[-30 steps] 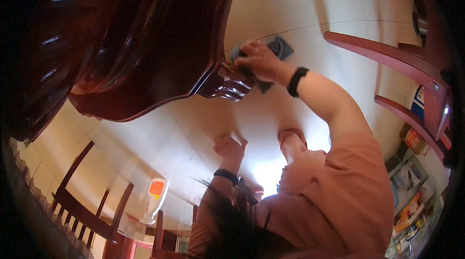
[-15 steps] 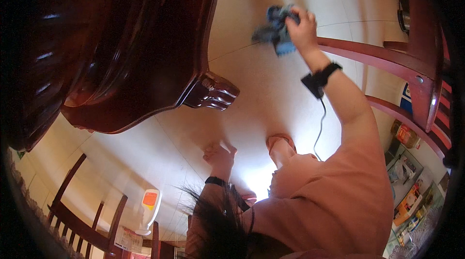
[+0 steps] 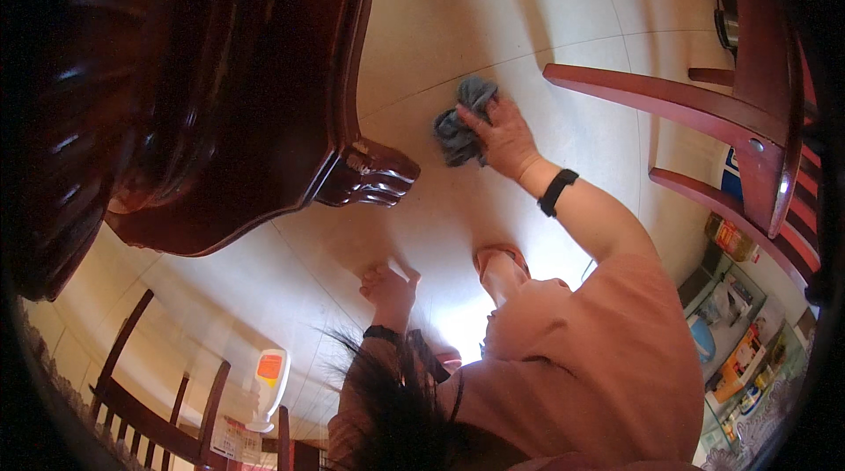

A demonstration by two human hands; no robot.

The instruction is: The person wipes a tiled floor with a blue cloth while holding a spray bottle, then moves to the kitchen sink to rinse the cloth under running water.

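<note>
My right hand [image 3: 506, 138], with a black band [image 3: 557, 192] on the wrist, presses a crumpled grey-blue cloth [image 3: 456, 135] against the pale tiled floor [image 3: 414, 48]. Its fingers bend over the cloth's edge. My left hand [image 3: 387, 288] is low on the floor, nearer my body, also with a black wristband. Its fingers look curled in, the thumb stands out to the side, and I see nothing in it. The carved foot [image 3: 378, 176] of a dark, glossy wooden furniture base [image 3: 264, 154] stands to the left of the cloth.
Reddish wooden chair legs [image 3: 651, 101] reach in from the right. At the lower left are a dark wooden chair [image 3: 158, 418] and a white bottle with an orange label [image 3: 271, 374]. A glass shelf unit with several packages [image 3: 739, 365] is at the lower right. My foot [image 3: 500, 260] is below the cloth.
My right hand has brought the cloth toward me and a little left, from a smeared, looser shape into a bunch against the floor. The left hand has hardly moved.
</note>
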